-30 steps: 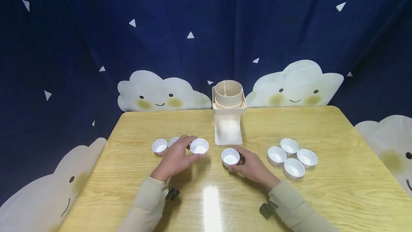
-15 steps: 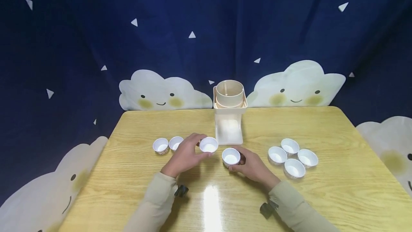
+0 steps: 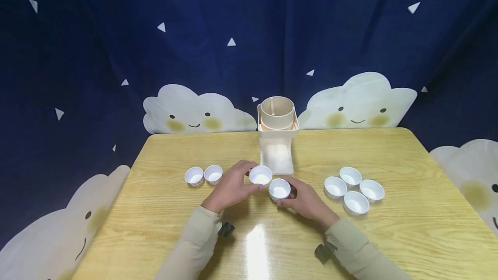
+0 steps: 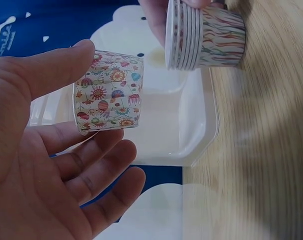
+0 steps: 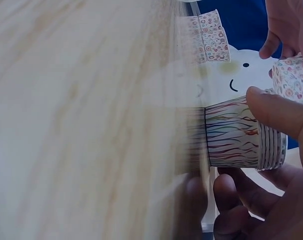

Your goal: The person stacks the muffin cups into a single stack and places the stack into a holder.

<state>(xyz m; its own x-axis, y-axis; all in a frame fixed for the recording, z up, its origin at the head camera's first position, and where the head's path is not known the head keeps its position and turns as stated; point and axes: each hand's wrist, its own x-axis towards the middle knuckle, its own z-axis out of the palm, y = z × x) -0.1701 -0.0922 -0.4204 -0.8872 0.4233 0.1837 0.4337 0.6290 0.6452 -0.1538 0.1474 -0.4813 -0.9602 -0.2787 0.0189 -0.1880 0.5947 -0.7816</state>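
Observation:
In the head view, my left hand pinches a paper baking cup between thumb and fingers. Its side carries a colourful flower print in the left wrist view, where the cup is held above the table. My right hand grips a stack of nested paper cups standing on the table. Wavy coloured lines mark the outermost cup of the stack in the right wrist view, with several rims layered above it. The left cup is very close to the stack, behind and left of it; whether they touch I cannot tell.
A cream plastic stand with a round holder on top rises just behind the hands. Two paper cups sit to the left. Several more cups are grouped at the right on the wooden table.
My left hand has carried its cup rightward, close to the stack, uncovering the second cup on the left. My right hand and the stack have stayed in place.

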